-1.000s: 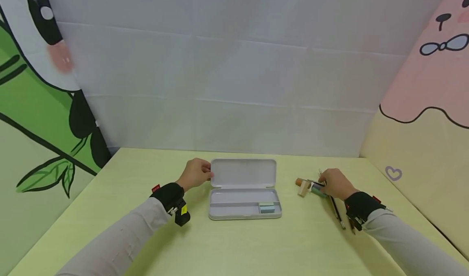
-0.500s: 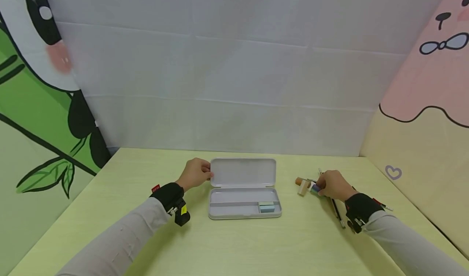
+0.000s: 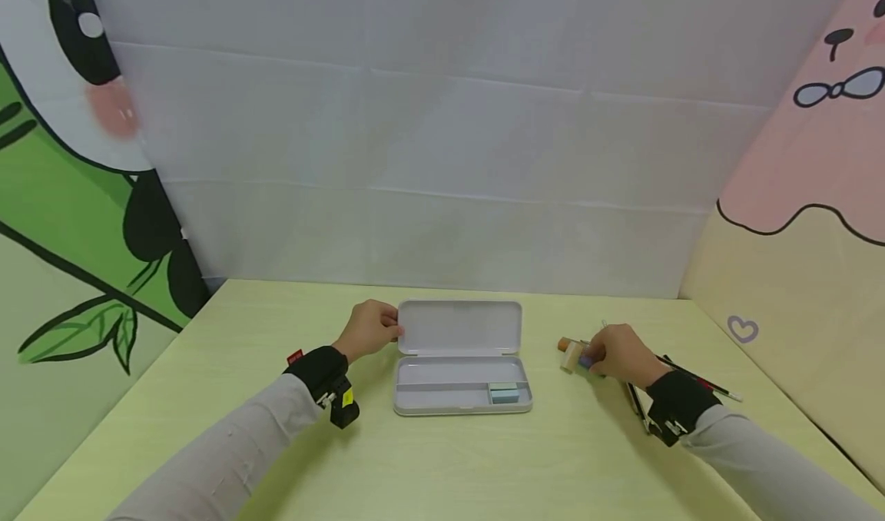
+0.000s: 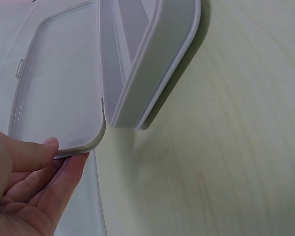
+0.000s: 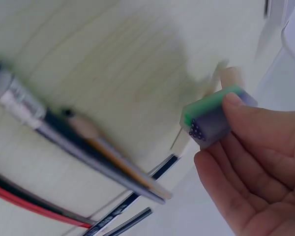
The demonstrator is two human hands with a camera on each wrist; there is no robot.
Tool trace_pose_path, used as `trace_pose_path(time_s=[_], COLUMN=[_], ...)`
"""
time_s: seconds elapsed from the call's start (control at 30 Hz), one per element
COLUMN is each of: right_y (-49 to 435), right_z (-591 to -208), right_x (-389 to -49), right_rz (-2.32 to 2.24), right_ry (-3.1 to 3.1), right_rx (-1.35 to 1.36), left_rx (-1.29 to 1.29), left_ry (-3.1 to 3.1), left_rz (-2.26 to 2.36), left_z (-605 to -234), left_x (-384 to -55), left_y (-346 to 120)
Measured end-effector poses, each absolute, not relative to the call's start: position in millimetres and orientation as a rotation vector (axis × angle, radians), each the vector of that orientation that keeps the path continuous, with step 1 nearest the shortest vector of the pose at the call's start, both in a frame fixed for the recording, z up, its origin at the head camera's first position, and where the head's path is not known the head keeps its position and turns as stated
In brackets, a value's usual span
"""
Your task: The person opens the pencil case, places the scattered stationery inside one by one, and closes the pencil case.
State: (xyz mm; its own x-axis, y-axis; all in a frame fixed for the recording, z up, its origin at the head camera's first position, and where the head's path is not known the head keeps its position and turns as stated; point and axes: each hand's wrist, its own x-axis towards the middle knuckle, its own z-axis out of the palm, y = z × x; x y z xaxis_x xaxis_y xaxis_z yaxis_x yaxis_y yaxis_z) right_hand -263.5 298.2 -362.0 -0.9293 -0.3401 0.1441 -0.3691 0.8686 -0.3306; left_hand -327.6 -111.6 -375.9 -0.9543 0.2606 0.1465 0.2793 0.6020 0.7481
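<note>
Pale yellow counter [image 3: 442, 467], white cloth [image 3: 449, 137] behind. Landmark: open pencil case [image 3: 442, 370]. Left hand [image 3: 369, 329]: fingers nearly closed, pinching the lid [image 3: 459, 326] at its left edge. Right hand [image 3: 625, 354], right of the case: fingers parted by a green-and-purple block's [image 5: 211, 118] thickness, pinching it. Pencils [image 3: 707, 383] lie farther right. Step judged: picking up the block; next move calls for a firm pinch.

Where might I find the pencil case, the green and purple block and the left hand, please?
Pencil case [image 3: 459, 326]: head view, inside of its open lid.
Green and purple block [image 5: 210, 124]: right wrist view, its purple side.
Left hand [image 3: 366, 330]: head view, back of the hand.
</note>
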Motion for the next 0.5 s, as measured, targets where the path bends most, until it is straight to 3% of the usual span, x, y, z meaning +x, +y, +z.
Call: trace_pose_path(time_s=[0.5], right_y=[249], right_z=[-354], right_x=[-255], right_rz=[0.532], right_ry=[-2.929], right_rx=[0.715], left_rx=[-0.495], left_ry=[-2.795], left_rz=[-1.285], left_z=[-374], left_x=[-326], left_y=[-112])
